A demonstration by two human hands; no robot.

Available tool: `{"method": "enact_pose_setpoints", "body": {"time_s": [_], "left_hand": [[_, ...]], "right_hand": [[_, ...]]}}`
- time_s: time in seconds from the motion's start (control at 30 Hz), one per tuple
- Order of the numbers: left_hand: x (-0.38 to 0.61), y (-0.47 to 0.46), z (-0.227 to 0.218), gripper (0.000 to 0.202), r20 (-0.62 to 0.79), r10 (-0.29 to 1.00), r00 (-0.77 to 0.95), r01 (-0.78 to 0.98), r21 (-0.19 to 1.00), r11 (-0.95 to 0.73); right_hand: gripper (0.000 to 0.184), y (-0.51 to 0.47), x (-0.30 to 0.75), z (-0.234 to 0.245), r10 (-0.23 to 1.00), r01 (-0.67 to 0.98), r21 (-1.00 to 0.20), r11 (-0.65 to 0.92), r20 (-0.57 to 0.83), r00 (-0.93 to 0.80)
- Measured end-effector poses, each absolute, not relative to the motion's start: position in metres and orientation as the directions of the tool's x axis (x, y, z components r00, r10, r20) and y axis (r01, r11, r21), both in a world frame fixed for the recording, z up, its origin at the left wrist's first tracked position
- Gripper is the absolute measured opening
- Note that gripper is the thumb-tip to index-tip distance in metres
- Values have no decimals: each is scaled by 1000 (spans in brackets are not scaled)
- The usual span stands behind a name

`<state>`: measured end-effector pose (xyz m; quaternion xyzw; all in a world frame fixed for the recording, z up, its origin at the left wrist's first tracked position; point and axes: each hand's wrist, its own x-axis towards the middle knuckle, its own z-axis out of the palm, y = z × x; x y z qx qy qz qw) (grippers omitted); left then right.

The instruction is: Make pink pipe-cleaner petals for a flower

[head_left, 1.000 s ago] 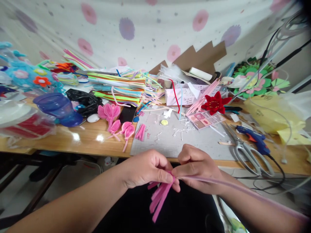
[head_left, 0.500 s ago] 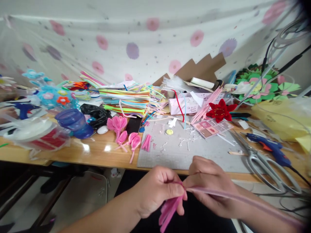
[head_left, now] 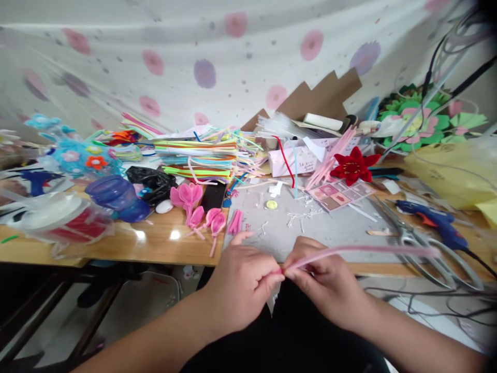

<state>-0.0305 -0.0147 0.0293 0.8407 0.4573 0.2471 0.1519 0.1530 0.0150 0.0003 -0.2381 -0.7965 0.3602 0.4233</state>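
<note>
At the table's front edge, my left hand (head_left: 245, 284) is closed on a bundle of dark pink pipe cleaner pieces. The hand hides nearly all of the bundle; only a bit of pink shows at the fingertips. Close against it, my right hand (head_left: 324, 282) pinches a long light pink pipe cleaner (head_left: 365, 250), whose free end stretches to the right. Beyond my left hand lie a small bunch of pink pipe cleaner pieces (head_left: 235, 223) and several pink pipe cleaner flowers (head_left: 187, 198).
A grey cutting mat (head_left: 272, 243) carries white scraps and an eyeshadow palette (head_left: 341, 194). To the right are scissors (head_left: 425, 259) and a blue glue gun (head_left: 438, 223). Stacked pipe cleaners (head_left: 198, 158) and a red flower (head_left: 354, 166) stand behind. A purple container (head_left: 118, 198) is left.
Both hands have risen slightly and turned, and the dark pink bundle has gone out of sight behind my left hand. The light pink pipe cleaner's free end has swung upward.
</note>
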Motion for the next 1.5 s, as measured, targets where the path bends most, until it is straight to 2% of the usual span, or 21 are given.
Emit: {"method": "enact_pose_setpoints", "body": {"time_s": [0.13,0.2,0.27,0.33,0.43,0.5,0.53,0.57,0.67,0.83,0.9,0.97,1.07,1.13,1.17,1.27,1.3,1.37,1.43,1.5], "left_hand": [[-31,-16,23,27,410,784,467,755,277,-595],[-31,-14,17,28,422,755,503,766,188,-615],[-33,-10,14,30,399,762,511,779,160,-606],[-36,-5,15,30,333,819,468,795,248,-554],[-44,-2,27,16,142,900,412,752,505,-424],[-47,-3,39,42,96,915,392,737,562,-375],[-47,-4,43,51,127,919,373,752,539,-380],[-46,-6,47,49,184,917,355,775,491,-398],[-38,-11,48,9,378,866,327,822,338,-458],[-28,-12,35,18,589,760,272,840,239,-486],[-28,-9,28,18,681,682,268,850,166,-500],[-31,-4,21,17,736,609,295,858,77,-509],[-36,3,13,19,724,572,386,837,-14,-547],[-41,5,13,20,679,618,396,821,39,-569],[-43,4,14,19,643,667,376,813,116,-570],[-48,-2,25,20,411,871,268,731,502,-462],[-50,-5,28,20,302,925,231,670,640,-377],[-52,-10,33,18,83,980,182,504,848,-166],[-52,-13,34,17,-64,980,189,311,950,3],[-50,-14,33,17,-143,958,250,140,984,111]], "right_hand": [[16,17,143,-4,837,84,-936,341,261,-480],[17,19,138,-10,872,88,-981,175,112,-476],[16,22,134,-14,885,103,-989,104,45,-463],[14,24,134,-13,893,159,-967,198,111,-437],[11,27,140,-4,831,255,-838,482,345,-437],[10,29,145,4,741,257,-736,627,460,-489],[10,30,146,7,695,251,-687,682,502,-514],[10,30,146,10,652,244,-642,727,536,-536],[10,30,142,13,587,236,-558,796,612,-530],[9,25,129,8,642,282,-581,764,639,-423],[9,24,123,4,708,333,-626,705,593,-383],[9,25,116,-3,815,368,-729,578,488,-313],[12,29,105,-11,953,279,-926,255,193,-232],[14,30,104,-11,963,193,-977,90,36,-267],[15,29,106,-8,951,170,-984,57,2,-310],[15,26,126,12,864,160,-977,139,41,-503],[14,25,136,20,820,142,-967,212,97,-563],[15,28,157,35,779,93,-897,433,320,-539],[20,34,173,46,652,93,-728,679,541,-531],[27,42,182,52,447,105,-489,866,661,-602]]}}
